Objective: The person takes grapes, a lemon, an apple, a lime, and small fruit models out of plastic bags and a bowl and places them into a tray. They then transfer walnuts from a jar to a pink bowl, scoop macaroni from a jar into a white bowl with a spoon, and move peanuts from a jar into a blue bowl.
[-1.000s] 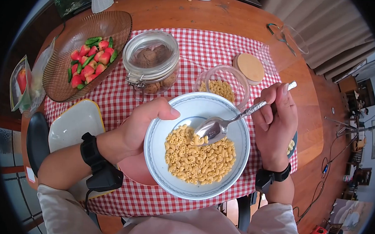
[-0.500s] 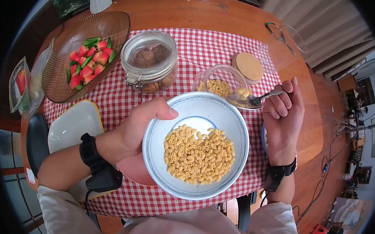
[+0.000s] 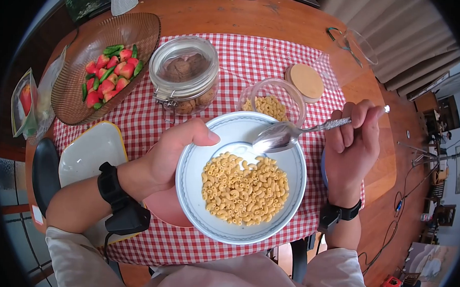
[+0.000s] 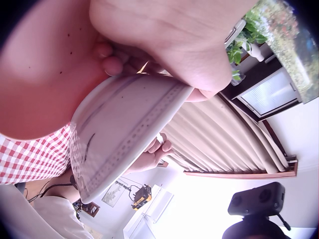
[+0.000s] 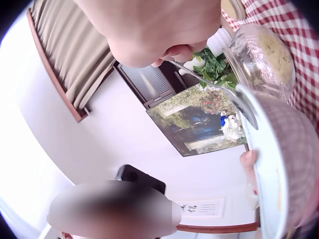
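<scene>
My left hand [image 3: 169, 153] grips the near-left rim of a white bowl [image 3: 191, 188] with blue bands, thumb over the edge; the left wrist view shows fingers beneath the bowl [image 4: 129, 119]. Elbow macaroni [image 3: 245, 191] covers the lower part of its inside. My right hand [image 3: 355, 145] holds a metal spoon [image 3: 279, 137] by its patterned handle. The spoon's head looks bare and hangs over the bowl's upper right side. Just behind the bowl stands a clear round container [image 3: 301, 103] with more macaroni [image 3: 267, 107] in it.
A glass clip-top jar [image 3: 184, 73] of brown cookies stands behind the bowl, left of the container. A wooden lid [image 3: 305, 82] lies at right. At left are a ribbed basket [image 3: 69, 91] of red and green pieces and a white tray [image 3: 94, 149]. A pink plate [image 3: 169, 205] sits beneath the bowl.
The spoon carried macaroni from the bowl to the clear container half a second ago. It has since come back over the bowl, with no macaroni on it. My left hand and the bowl stay put.
</scene>
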{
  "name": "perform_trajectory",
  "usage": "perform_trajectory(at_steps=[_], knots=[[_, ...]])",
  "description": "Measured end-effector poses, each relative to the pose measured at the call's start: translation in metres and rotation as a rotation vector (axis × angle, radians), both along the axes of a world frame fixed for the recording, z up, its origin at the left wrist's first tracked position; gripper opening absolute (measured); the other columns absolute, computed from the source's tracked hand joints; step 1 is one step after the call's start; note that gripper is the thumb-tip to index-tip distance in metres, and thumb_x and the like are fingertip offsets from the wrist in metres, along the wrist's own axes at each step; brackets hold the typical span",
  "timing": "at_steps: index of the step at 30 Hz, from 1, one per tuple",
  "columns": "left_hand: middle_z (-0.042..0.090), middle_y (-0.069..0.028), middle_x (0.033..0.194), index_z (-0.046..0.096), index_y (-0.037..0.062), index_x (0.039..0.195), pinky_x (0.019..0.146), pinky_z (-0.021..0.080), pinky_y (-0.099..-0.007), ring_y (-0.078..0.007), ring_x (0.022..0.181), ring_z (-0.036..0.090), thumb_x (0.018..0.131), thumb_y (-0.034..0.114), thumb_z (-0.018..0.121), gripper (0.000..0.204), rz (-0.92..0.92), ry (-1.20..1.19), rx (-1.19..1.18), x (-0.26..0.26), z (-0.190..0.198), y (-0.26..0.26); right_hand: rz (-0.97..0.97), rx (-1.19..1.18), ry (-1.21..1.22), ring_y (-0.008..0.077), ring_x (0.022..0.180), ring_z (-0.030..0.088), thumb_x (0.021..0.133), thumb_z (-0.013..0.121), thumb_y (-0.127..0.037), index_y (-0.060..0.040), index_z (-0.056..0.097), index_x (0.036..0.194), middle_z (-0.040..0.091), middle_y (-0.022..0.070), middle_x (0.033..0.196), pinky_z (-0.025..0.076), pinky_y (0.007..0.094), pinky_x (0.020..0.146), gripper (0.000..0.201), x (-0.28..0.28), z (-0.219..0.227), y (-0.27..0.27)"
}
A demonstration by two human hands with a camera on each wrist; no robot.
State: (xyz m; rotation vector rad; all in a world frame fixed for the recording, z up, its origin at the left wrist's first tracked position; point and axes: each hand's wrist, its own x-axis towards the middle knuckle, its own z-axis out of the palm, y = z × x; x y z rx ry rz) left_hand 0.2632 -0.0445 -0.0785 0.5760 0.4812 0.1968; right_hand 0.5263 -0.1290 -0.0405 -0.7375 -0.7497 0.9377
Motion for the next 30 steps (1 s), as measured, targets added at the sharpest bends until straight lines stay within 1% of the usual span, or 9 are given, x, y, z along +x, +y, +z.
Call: perform_trajectory(at_steps=[2,4,7,12,14,21,27,29,30], knots=[[0.068,-0.0250,0.126,0.054,-0.0112,0.137,0.101,0.053,-0.0363,-0.0284,0.111,0.070,0.091,0.031,0.051,0.063,0.059,-0.041,-0.088,0.001,0.006,-0.003,-0.037,0.036,-0.105,0.0061,0.052,0.030,0.112,0.041,-0.039,-0.0068,0.049,0.086,0.038,-0.0023,0.064,0.029,0.0217,0.047,0.042,-0.004,-0.001,-0.002],[0.068,-0.0250,0.125,0.054,-0.0111,0.137,0.101,0.053,-0.0363,-0.0283,0.110,0.070,0.091,0.032,0.051,0.063,0.051,-0.041,-0.082,0.000,-0.007,-0.001,0.130,0.118,-0.310,0.0070,0.054,0.033,0.112,0.040,-0.039,-0.0058,0.049,0.085,0.040,-0.0013,0.064,0.030,0.0225,0.048,0.044,-0.004,-0.005,-0.004],[0.068,-0.0251,0.126,0.054,-0.0110,0.137,0.100,0.053,-0.0365,-0.0281,0.110,0.070,0.091,0.032,0.051,0.063,0.036,-0.038,-0.061,-0.002,-0.012,0.001,0.177,0.024,-0.324,0.0076,0.053,0.033,0.112,0.041,-0.040,-0.0053,0.050,0.084,0.041,-0.0011,0.064,0.030,0.0228,0.049,0.045,-0.008,-0.007,-0.004],[0.066,-0.0256,0.128,0.054,-0.0113,0.137,0.101,0.053,-0.0368,-0.0281,0.112,0.069,0.092,0.032,0.051,0.063,0.060,-0.043,-0.087,0.001,0.000,-0.002,0.227,-0.195,-0.225,0.0073,0.052,0.032,0.112,0.041,-0.039,-0.0064,0.051,0.084,0.041,-0.0022,0.062,0.029,0.0220,0.048,0.044,-0.012,0.000,-0.002],[0.066,-0.0251,0.128,0.053,-0.0111,0.138,0.102,0.052,-0.0366,-0.0285,0.112,0.069,0.092,0.032,0.050,0.064,0.044,-0.053,-0.081,0.000,-0.005,-0.001,0.206,-0.313,-0.066,0.0065,0.052,0.031,0.112,0.041,-0.038,-0.0083,0.052,0.084,0.040,-0.0028,0.063,0.028,0.0211,0.047,0.042,-0.008,-0.003,0.000],[0.066,-0.0246,0.128,0.051,-0.0109,0.140,0.102,0.053,-0.0367,-0.0283,0.111,0.070,0.092,0.032,0.050,0.064,0.053,-0.080,-0.030,0.001,-0.005,-0.001,0.155,-0.258,0.122,0.0049,0.049,0.026,0.113,0.038,-0.032,-0.0105,0.049,0.088,0.033,-0.0055,0.062,0.025,0.0200,0.043,0.036,-0.003,-0.006,0.006],[0.065,-0.0250,0.130,0.051,-0.0112,0.139,0.104,0.052,-0.0380,-0.0290,0.113,0.069,0.092,0.032,0.050,0.064,0.033,-0.063,-0.029,0.000,-0.007,0.001,0.081,-0.162,0.250,0.0066,0.050,0.033,0.114,0.038,-0.029,-0.0112,0.051,0.090,0.034,-0.0053,0.061,0.032,0.0224,0.045,0.032,0.011,-0.010,0.007],[0.056,-0.0273,0.143,0.043,-0.0053,0.150,0.114,0.044,-0.0448,-0.0366,0.128,0.061,0.085,0.033,0.047,0.075,0.003,-0.024,0.002,0.001,-0.004,0.001,0.084,-0.181,0.303,0.0083,0.052,0.037,0.111,0.045,-0.032,-0.0127,0.052,0.091,0.037,-0.0049,0.061,0.034,0.0223,0.048,0.030,0.017,-0.012,0.007],[0.056,-0.0273,0.143,0.043,-0.0053,0.150,0.114,0.044,-0.0448,-0.0366,0.128,0.061,0.085,0.033,0.047,0.075,0.003,-0.024,0.002,0.001,-0.004,0.001,0.084,-0.181,0.303,0.0083,0.052,0.037,0.111,0.045,-0.032,-0.0127,0.052,0.091,0.037,-0.0049,0.061,0.034,0.0223,0.048,0.030,0.017,-0.012,0.008]])
